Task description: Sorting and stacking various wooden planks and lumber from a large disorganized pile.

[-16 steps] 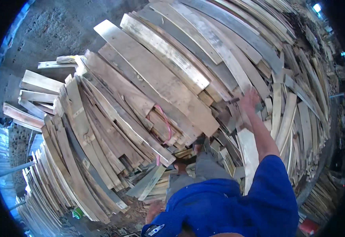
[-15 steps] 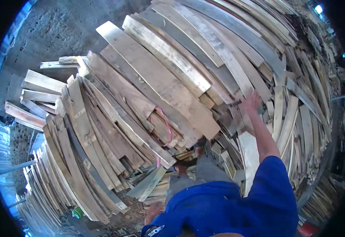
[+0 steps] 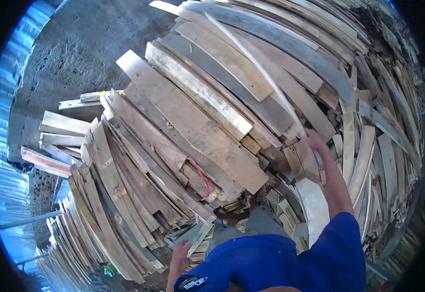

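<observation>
Long narrow plank [image 3: 260,67] is gripped at its near end by the right hand [image 3: 314,141], fingers closed around it; exact finger placement can't be made out. Plank is seen with a thin pale edge up, slanting away to the upper left over the stacked boards, far end near the top of the view. Left hand [image 3: 181,249] is held low by the body, empty, fingers loosely spread, near the ends of the left-hand board stack [image 3: 117,190]; contact with the wood can't be told. Wide brown board [image 3: 198,129] is seen left of the plank, laid flat on other boards, with a whitish board [image 3: 200,90] between. Pink cord [image 3: 200,176] is looped near the stack's near end. Pale board [image 3: 313,207] is partly covered by the right forearm. More boards [image 3: 363,160] are heaped at the right, lying at mixed angles. Small green item [image 3: 109,270] is seen at lower left, too small to identify. Blue corrugated sheeting [image 3: 8,192] is seen along the left side, grey concrete [image 3: 91,53] at upper left.
</observation>
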The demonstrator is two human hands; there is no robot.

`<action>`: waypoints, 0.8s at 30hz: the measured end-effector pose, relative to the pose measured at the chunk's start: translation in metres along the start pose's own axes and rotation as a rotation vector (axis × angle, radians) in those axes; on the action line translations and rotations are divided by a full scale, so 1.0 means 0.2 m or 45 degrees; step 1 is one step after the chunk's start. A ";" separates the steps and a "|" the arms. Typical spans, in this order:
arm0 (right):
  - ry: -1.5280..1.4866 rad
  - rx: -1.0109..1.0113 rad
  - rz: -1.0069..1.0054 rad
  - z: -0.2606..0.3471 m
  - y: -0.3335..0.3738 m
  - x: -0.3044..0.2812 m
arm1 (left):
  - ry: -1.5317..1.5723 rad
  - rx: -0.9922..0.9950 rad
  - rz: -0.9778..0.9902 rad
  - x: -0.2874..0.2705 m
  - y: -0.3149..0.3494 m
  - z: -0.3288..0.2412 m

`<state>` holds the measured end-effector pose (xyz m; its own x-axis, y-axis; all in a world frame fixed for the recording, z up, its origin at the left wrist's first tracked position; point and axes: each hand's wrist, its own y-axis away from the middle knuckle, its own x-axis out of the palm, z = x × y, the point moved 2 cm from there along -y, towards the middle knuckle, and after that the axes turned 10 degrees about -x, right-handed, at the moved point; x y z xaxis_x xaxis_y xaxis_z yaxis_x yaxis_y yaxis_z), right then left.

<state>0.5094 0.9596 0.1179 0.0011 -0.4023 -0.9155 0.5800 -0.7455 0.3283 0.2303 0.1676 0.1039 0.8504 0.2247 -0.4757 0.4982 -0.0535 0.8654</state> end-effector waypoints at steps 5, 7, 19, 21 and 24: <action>-1.812 0.301 0.361 0.06 0.47 0.01 | -0.073 -0.030 0.100 0.08 0.02 -0.43; -1.728 0.387 0.342 0.06 0.55 0.17 | -0.056 0.123 0.183 0.12 -0.05 -0.48; -1.373 0.225 -0.294 0.96 0.92 0.43 | 0.860 0.436 0.861 0.66 0.19 -1.87; -1.413 0.132 -0.163 1.04 0.93 0.38 | 1.135 0.216 1.116 0.73 0.24 -2.02; -1.035 -0.117 -0.215 0.90 0.61 0.28 | 0.965 0.221 0.956 0.74 0.08 -2.11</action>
<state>0.4326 0.7511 0.1489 -0.6594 -0.5737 -0.4859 0.5841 -0.7978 0.1493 0.2917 0.6101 0.1135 0.6521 0.6175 0.4398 -0.0385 -0.5524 0.8327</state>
